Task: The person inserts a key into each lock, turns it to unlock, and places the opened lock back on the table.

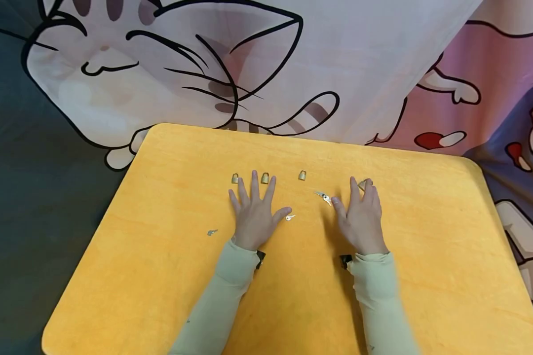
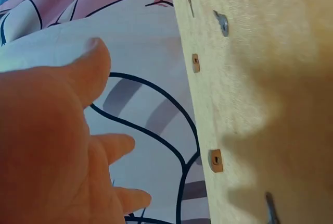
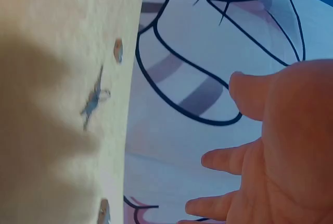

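Note:
My left hand (image 1: 255,217) hovers with fingers spread, its fingertips near two small brass padlocks (image 1: 265,178) in the head view. By its thumb lies a small silver key (image 1: 290,217); another key (image 1: 211,232) is off to its left. My right hand (image 1: 361,219) is held out with straight fingers, overlapping a padlock (image 1: 362,185) that is partly hidden behind them. Just beyond its thumb lies a bunch of keys (image 1: 324,197), also seen in the right wrist view. A further padlock (image 1: 302,175) stands between the hands. Both wrist views show the palms raised off the tabletop, holding nothing.
The yellow table (image 1: 160,286) has rounded corners. Behind its far edge hangs a curtain (image 1: 360,64) printed with cartoon cats, with a dark cloth (image 1: 35,222) down the left side. Each wrist carries a small black device (image 1: 345,261) at the sleeve cuff.

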The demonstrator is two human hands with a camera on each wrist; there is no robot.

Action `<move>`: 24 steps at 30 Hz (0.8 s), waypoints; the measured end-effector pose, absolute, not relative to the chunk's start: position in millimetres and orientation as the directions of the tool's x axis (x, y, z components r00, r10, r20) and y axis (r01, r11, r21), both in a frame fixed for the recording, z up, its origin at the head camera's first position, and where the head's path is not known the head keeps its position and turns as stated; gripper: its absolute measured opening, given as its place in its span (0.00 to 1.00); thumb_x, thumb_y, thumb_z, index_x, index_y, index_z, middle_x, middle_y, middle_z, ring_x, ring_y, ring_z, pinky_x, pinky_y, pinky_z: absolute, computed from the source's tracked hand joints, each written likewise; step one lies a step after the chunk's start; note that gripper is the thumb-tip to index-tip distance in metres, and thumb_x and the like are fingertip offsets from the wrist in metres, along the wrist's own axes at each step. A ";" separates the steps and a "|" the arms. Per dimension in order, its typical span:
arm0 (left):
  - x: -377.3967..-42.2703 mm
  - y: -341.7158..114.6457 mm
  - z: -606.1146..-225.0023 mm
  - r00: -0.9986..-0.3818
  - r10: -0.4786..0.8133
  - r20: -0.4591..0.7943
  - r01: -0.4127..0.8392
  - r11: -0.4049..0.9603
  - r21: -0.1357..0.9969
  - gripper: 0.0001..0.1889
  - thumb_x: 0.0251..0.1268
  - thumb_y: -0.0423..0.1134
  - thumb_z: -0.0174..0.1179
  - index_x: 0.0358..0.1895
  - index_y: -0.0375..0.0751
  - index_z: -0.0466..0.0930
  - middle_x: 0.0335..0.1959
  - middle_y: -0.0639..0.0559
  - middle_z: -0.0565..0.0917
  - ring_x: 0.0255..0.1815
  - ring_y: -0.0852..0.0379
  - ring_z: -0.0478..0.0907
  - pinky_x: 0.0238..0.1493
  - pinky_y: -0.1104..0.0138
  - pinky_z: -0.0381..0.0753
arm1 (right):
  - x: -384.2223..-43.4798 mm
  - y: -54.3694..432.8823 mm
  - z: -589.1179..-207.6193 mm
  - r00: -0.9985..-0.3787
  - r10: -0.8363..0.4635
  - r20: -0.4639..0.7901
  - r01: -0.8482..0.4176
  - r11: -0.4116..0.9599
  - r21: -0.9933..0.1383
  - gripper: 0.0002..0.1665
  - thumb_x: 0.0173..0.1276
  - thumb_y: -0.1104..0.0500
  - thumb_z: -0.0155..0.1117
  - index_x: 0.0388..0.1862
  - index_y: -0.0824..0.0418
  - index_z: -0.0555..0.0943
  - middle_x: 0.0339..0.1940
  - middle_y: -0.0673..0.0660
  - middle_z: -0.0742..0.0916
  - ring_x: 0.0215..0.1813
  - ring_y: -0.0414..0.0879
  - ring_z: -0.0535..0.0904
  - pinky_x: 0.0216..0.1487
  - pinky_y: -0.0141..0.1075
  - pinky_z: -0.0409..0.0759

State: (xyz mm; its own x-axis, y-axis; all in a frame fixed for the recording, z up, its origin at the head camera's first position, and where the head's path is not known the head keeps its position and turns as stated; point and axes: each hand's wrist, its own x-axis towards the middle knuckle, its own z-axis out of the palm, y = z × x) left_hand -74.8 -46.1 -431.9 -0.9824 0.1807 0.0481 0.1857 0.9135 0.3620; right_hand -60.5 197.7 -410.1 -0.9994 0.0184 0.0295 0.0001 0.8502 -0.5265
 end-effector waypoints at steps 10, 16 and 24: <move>-91.4 -18.5 -415.5 -0.997 0.058 0.060 0.076 0.923 0.378 0.39 0.70 0.65 0.54 0.73 0.40 0.68 0.62 0.33 0.74 0.58 0.36 0.71 0.54 0.48 0.70 | -77.9 223.8 -397.2 -0.993 0.108 -0.037 0.112 0.852 -0.512 0.40 0.83 0.44 0.40 0.80 0.71 0.50 0.77 0.81 0.50 0.76 0.78 0.45 0.68 0.71 0.53; -100.0 2.1 -409.1 -0.997 0.067 0.033 0.075 0.940 0.332 0.36 0.71 0.66 0.52 0.67 0.38 0.75 0.54 0.37 0.80 0.52 0.39 0.76 0.50 0.51 0.75 | -89.0 238.4 -398.0 -0.987 0.147 -0.070 0.163 0.860 -0.483 0.41 0.83 0.43 0.38 0.80 0.71 0.51 0.75 0.82 0.53 0.74 0.80 0.50 0.65 0.72 0.58; -114.4 24.9 -405.6 -0.993 0.103 -0.063 0.072 0.922 0.380 0.34 0.73 0.64 0.51 0.60 0.35 0.80 0.35 0.42 0.86 0.32 0.47 0.85 0.32 0.58 0.83 | -108.6 261.0 -401.6 -0.967 0.194 -0.162 0.246 0.870 -0.428 0.41 0.83 0.43 0.37 0.80 0.72 0.50 0.74 0.83 0.55 0.71 0.82 0.53 0.63 0.72 0.61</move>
